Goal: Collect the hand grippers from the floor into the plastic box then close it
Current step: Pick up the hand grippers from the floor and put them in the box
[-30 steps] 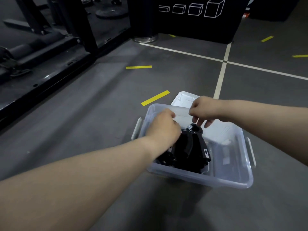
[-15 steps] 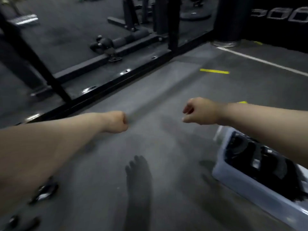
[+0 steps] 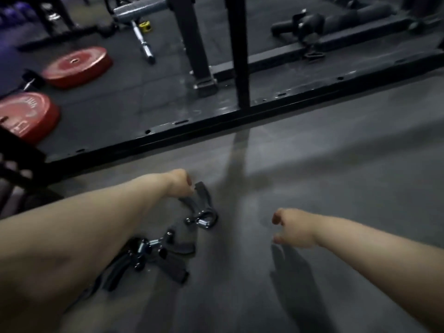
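My left hand (image 3: pixel 179 183) curls its fingers round one handle of a gripper (image 3: pixel 203 207) lying on the floor (image 3: pixel 312 164). My right hand (image 3: pixel 294 228) hovers nearby, fingers loosely curled, holding nothing. More grippers (image 3: pixel 153 255) lie by my left forearm.

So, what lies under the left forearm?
A pile of black hand grippers pokes out from under the left forearm; chrome springs and foam handles show. How far it runs beneath the arm is hidden.

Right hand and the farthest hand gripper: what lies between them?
Only bare floor between the right hand and that hand gripper, per the head view.
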A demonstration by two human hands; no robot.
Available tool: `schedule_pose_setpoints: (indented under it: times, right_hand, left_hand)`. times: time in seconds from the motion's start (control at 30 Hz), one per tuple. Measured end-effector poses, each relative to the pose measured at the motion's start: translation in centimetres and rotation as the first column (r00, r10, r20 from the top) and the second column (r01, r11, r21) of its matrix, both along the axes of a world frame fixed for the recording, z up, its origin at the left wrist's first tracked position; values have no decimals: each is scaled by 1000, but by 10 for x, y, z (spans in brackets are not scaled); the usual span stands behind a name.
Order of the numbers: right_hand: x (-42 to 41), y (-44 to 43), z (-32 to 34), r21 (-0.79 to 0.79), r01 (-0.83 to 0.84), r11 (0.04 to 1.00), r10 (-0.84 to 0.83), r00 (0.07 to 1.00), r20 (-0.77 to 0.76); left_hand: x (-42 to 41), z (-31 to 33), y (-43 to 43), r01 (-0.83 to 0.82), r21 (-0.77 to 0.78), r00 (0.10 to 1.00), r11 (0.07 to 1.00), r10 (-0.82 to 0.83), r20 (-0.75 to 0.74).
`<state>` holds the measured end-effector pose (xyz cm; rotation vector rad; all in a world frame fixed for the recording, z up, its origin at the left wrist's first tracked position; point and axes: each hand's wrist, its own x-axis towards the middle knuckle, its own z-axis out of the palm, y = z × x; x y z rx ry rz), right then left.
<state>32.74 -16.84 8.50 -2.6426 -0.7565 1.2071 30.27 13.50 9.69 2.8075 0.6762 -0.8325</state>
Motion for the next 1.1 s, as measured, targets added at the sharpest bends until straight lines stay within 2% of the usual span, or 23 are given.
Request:
schedule_pose_setpoints:
  times: [0.2,0.3,0.43,0.5,0.6,0.7,0.93,1.0,1.1]
  right_hand:
    - [-27,85,-35,-10,-47,999,45,993,-112]
    - [-30,115,-48,-17,-93,996,91,990,-105]
    - [-23,142,-60,0,-172,985,172,985,2]
    - [-20,152,-63,24,-238,971,234,966,113]
    - [-17,159,-71,5,-424,906,405,869,284]
    - [-19,160,-81,-69,-465,883,465,841,276]
    - [-11,157,-93,-56,-522,851,507,788,351]
    - [-6,155,-93,-19,-545,839,517,785,342]
    - [3,149,-87,248,-431,868,370,893,257]
  left_hand:
    - [-34,-37,54,-102,-109,995,989,104,12]
    - [-45,-53,74,-38,-119,993,992,51,108]
    - [-51,-69,90,112,-111,981,987,-92,172]
    - [-51,-78,94,161,-110,971,981,-138,194]
    - [-51,-88,94,293,-67,924,954,-265,276]
    - [-47,-96,86,395,-60,876,917,-356,325]
    - [-28,-106,75,406,-107,864,907,-344,367]
    - [-27,-108,73,427,-128,860,895,-359,363]
    - [-28,-113,71,453,-156,842,878,-364,398]
